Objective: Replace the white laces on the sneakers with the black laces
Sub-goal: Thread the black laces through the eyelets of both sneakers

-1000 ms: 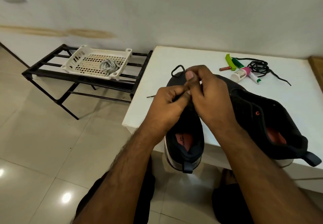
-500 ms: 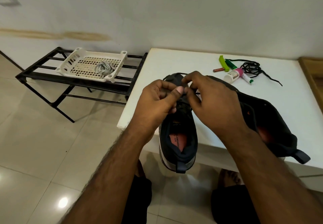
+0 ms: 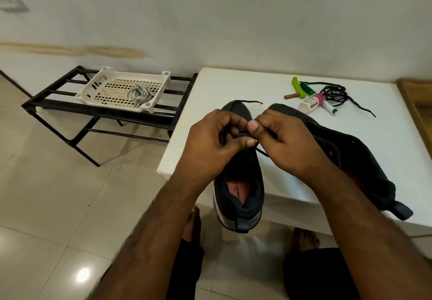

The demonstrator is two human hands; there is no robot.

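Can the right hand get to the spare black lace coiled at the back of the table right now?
Probably not yet: the right hand pinches the lace being threaded. The path to the spare black lace looks open above the second sneaker.

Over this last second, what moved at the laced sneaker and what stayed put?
Both hands, left hand and right hand, stayed pinching the black lace over the near sneaker; the lace loop at the toe pulled flat, leaving a free end. The second sneaker, spare black lace and basket stayed.

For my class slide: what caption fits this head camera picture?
Both hands thread a thin black lace through a dark fabric sneaker.
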